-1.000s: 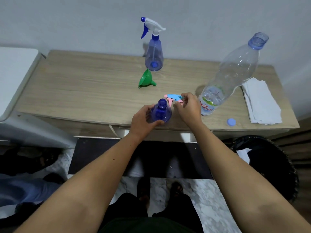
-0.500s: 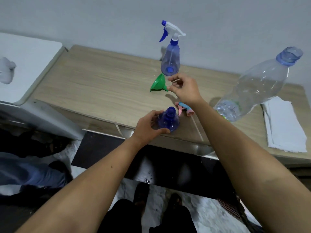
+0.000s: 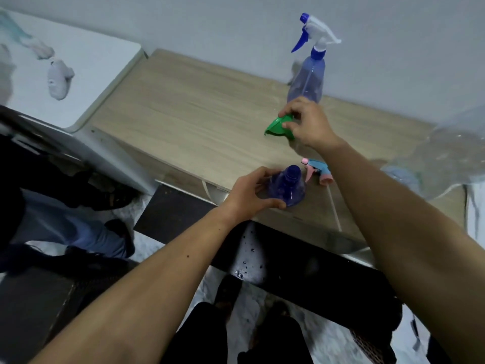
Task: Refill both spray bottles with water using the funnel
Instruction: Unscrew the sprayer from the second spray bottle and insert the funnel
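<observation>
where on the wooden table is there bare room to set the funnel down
The wooden table is bare across its left half, from the white counter to the green funnel. It is crowded on the right: the open spray bottle, the pink and blue trigger head, the capped spray bottle and the large water bottle.

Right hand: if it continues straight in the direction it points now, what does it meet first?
Probably the spray bottle standing just beyond the right hand, which already grips the green funnel. Depth is unclear from this view.
</observation>
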Available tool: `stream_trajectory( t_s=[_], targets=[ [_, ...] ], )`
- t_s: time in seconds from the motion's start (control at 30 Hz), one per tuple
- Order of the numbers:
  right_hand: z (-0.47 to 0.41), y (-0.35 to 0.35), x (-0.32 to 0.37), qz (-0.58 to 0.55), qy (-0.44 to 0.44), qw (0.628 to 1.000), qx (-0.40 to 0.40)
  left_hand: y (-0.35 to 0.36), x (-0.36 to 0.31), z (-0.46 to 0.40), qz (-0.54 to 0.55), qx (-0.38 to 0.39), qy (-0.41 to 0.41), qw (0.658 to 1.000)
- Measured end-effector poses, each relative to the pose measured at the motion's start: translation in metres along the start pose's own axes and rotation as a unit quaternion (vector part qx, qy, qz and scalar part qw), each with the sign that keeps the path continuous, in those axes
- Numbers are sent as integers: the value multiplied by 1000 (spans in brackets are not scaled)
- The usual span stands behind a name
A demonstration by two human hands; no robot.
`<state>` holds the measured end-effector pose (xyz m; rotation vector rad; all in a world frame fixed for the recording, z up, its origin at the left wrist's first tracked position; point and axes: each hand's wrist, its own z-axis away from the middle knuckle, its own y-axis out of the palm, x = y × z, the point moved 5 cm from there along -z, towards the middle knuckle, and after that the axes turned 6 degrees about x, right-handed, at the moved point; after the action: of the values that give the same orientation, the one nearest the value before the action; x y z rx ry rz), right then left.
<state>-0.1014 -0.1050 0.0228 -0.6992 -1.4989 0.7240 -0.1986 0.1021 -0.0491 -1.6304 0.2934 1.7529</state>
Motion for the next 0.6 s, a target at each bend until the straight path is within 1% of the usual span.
stream_trajectory(
  t_s=[0.1, 0.3, 0.6],
  targets=[
    [4, -3, -3, -11, 16, 1000, -14, -1, -1, -1, -18, -2, 2, 1000],
    [15, -10, 2, -28, 4, 998, -50, -3, -2, -1, -33, -4, 5, 999],
    [69, -36, 30, -72, 10, 991, -109, -4, -10, 6, -58, 2, 39, 998]
  ],
)
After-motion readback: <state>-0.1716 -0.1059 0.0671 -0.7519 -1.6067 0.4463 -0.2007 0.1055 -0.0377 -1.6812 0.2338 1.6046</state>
